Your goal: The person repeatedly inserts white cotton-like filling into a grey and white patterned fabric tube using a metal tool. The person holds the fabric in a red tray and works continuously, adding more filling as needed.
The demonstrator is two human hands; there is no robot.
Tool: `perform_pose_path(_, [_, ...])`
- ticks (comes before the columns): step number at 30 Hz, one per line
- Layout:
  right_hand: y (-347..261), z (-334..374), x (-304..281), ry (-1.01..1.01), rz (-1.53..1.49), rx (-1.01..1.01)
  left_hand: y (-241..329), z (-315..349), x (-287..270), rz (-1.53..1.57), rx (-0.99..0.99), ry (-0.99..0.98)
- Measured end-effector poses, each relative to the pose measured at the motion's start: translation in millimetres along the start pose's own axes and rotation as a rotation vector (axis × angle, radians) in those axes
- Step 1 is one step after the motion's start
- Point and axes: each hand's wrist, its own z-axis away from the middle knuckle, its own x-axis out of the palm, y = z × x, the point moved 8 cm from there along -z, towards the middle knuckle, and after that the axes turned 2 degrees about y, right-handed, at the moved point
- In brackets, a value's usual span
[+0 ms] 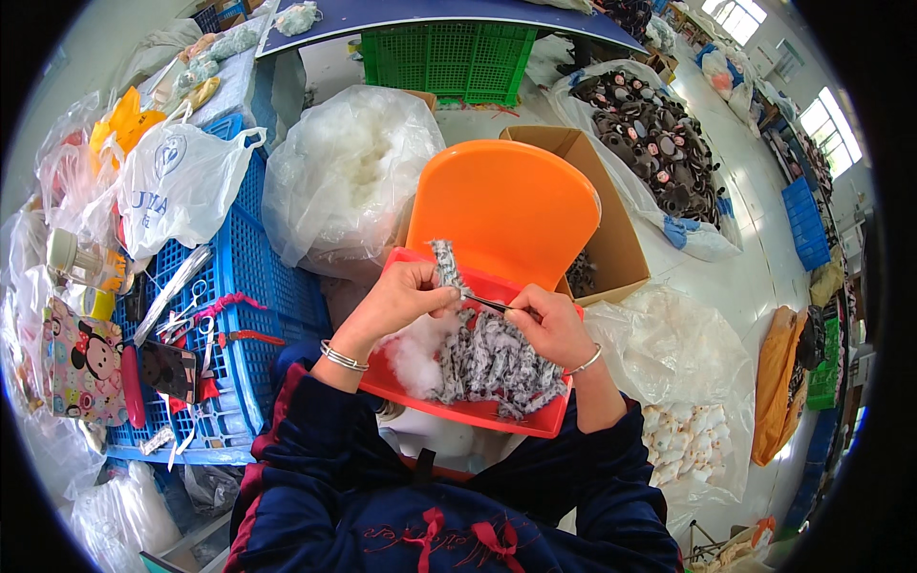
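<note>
Above a red tray (535,420) on my lap, my left hand (417,293) pinches a narrow grey-and-white fuzzy fabric piece (445,263), one end sticking up past my fingers. Closed around a thin dark metal tool (485,303), my right hand (552,329) points its tip at the piece's lower end. Whether the tip is inside the fabric is too small to tell. Many similar fuzzy pieces (497,363) lie heaped in the tray. White fibre stuffing (418,358) sits beside them, below my left hand.
An orange chair (506,205) stands just beyond the tray, with a cardboard box (602,210) behind it. A bag of stuffing (353,172) is at far left. Blue crates (239,334) hold scissors and pouches at left. Bags of dark plush parts (659,143) and pale pieces (683,439) lie right.
</note>
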Motion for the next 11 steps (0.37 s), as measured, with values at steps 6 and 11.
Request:
perform_pose_path(6, [-0.7, 0.3, 0.9, -0.008, 0.005, -0.004, -4.3, -0.7, -0.8, -0.051, 0.022, 0.009])
perform_pose_path(11, [2.0, 0.6, 2.2, -0.021, 0.006, 0.004, -6.8, -1.7, -1.4, -0.046, 0.033, 0.021])
